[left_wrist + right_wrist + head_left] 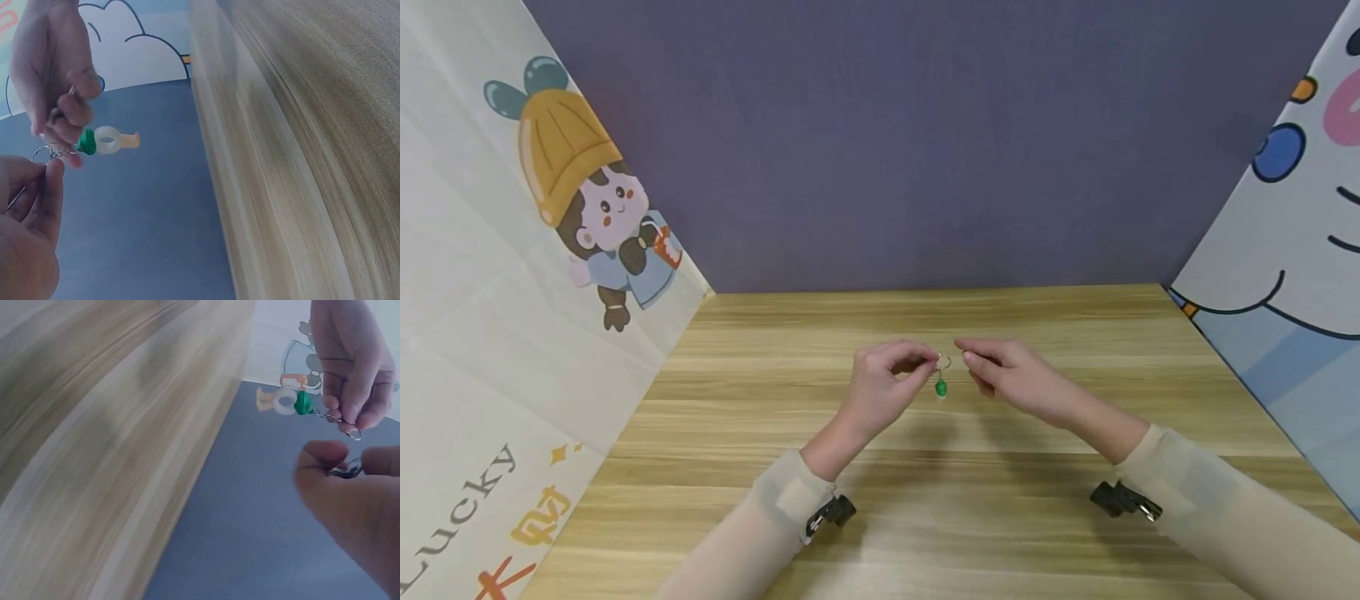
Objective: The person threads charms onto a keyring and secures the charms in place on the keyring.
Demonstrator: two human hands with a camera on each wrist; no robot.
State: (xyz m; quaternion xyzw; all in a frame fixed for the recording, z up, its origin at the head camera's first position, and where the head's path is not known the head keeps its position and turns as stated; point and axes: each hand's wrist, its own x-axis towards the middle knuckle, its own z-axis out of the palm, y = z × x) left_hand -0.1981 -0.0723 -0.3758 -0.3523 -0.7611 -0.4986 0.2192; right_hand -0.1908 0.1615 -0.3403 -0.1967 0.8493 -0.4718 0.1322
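Note:
My left hand (883, 383) pinches the metal ring of a keychain (942, 388) between thumb and fingertips, above the table. From the ring (355, 434) a short chain runs to a small figure charm (106, 140), with a green top, a white round middle and a peach-coloured end. Just to the right, my right hand (1018, 379) has its fingers curled, holding a small shiny metal piece (347, 469) between thumb and fingers. Fingers cover most of that piece, so I cannot tell its kind. In the head view a narrow gap separates the two hands.
Below the hands lies a wood-grain table (760, 408). A plain blue-grey panel (925, 150) stands behind it. A white cartoon-printed panel (467, 292) borders the left side, and another printed panel (1300, 250) the right. Both wrists wear small black cameras (1126, 500).

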